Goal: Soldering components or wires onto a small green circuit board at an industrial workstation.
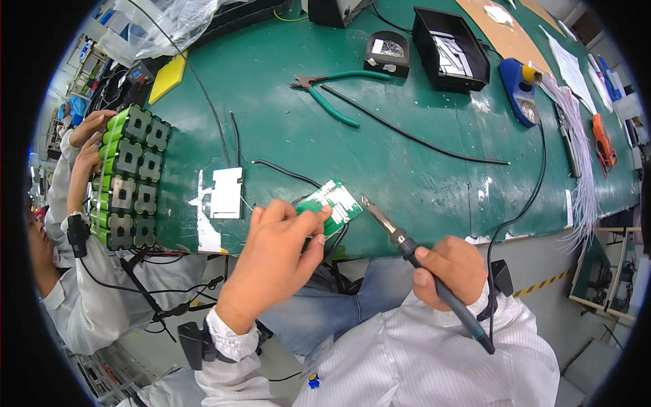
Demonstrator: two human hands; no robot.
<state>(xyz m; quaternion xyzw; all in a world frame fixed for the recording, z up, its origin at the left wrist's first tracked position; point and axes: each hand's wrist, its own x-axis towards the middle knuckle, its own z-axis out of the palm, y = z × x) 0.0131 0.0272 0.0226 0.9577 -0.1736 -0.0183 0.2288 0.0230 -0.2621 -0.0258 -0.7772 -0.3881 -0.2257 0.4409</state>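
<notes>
My right hand [456, 273] is closed round the dark handle of a soldering iron [444, 293]. Its metal tip points up and left, just right of a green and white circuit board [332, 203], with a small gap between them. My left hand [274, 254] is over the near left part of that board, fingers bent and pressed onto it, hiding some of it. A thin wire shows by the left fingertips. Left of this hand lies a white metal plate [226, 193]. Black cables [288, 171] run behind and under the board.
Green-handled cutters [336, 100] lie farther back beside a black cable. Behind them stand a small black box [387, 53], a black bin [451, 57] of white strips and a blue iron stand [521, 91]. At left, another person's hands [88, 142] touch a green-celled battery pack [129, 180].
</notes>
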